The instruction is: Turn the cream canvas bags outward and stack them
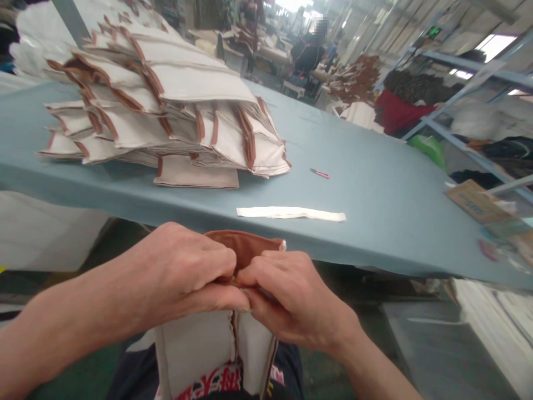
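Observation:
Between my hands hangs a cream and brown sewn fabric piece point(195, 347), with brown material showing at its top edge and a seam down its middle. My left hand point(187, 272) pinches the upper edge from the left. From the right, my right hand point(283, 294) pinches the same edge, its fingertips touching the left hand's. The exact spot under the fingertips is hidden. Just beyond my hands, a white fabric strip point(291, 213) lies flat near the table's front edge. Farther back lie small pink thread snips point(320, 173).
A large pile of similar cream pieces with brown edging point(200, 83) covers the left of the blue table point(375, 194). A cardboard box point(474, 203) sits at the right end. Metal shelves point(458, 61) with cloth stand beyond. In the background sits another person point(306, 55).

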`<move>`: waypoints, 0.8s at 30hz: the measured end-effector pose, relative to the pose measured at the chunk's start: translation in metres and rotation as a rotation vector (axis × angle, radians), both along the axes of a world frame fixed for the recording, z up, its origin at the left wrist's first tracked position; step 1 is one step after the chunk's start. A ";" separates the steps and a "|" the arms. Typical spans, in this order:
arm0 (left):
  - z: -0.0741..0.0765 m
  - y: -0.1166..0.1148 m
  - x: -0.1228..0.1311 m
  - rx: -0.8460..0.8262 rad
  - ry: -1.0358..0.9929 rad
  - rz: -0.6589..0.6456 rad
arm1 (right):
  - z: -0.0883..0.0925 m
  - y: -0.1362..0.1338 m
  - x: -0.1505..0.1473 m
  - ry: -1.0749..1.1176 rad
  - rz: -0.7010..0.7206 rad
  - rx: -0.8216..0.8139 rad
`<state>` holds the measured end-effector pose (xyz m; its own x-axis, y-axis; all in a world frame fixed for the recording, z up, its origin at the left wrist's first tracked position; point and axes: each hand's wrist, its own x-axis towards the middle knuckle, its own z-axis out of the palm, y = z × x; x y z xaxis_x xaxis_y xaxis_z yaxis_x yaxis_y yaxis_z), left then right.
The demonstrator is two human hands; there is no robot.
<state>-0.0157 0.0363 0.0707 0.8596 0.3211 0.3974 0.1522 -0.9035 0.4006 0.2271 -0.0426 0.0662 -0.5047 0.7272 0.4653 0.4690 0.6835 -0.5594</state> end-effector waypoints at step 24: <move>-0.013 -0.008 0.002 0.138 0.074 0.133 | -0.010 0.018 0.030 0.179 0.033 -0.475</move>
